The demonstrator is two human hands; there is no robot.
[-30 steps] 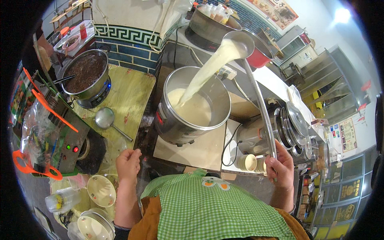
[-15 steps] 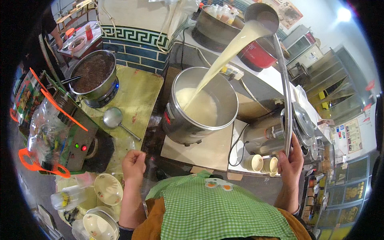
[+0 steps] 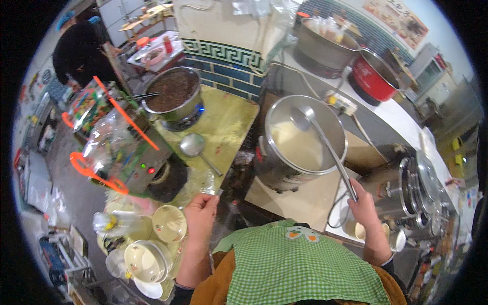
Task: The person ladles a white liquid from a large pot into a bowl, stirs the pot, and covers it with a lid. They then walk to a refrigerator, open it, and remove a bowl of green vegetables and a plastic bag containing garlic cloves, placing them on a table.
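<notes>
My right hand (image 3: 364,207) is closed round the end of a long-handled metal ladle (image 3: 333,156). The ladle's bowl hangs tilted inside a tall steel pot (image 3: 277,170), at the surface of a pale, creamy liquid (image 3: 297,147) or just above it. My left hand (image 3: 201,216) is pinched near the edge of the yellow-covered table (image 3: 231,119); whatever its fingertips hold, if anything, is too small to name. Beyond it lies a round metal serving spoon (image 3: 192,145), apart from the hand.
On the left stand a pot of dark food (image 3: 173,91), a boxy machine (image 3: 132,157) with lit lights and several cream bowls (image 3: 169,223). Behind the steel pot are a red pot (image 3: 375,76) and a wide grey pot (image 3: 323,53). Lidded steel pots (image 3: 391,190) stand right. Another person (image 3: 84,53) is far left.
The ladle has come down from high above the pot into it, and the stream of pale liquid has stopped. My right hand still grips it. The whole view has shifted.
</notes>
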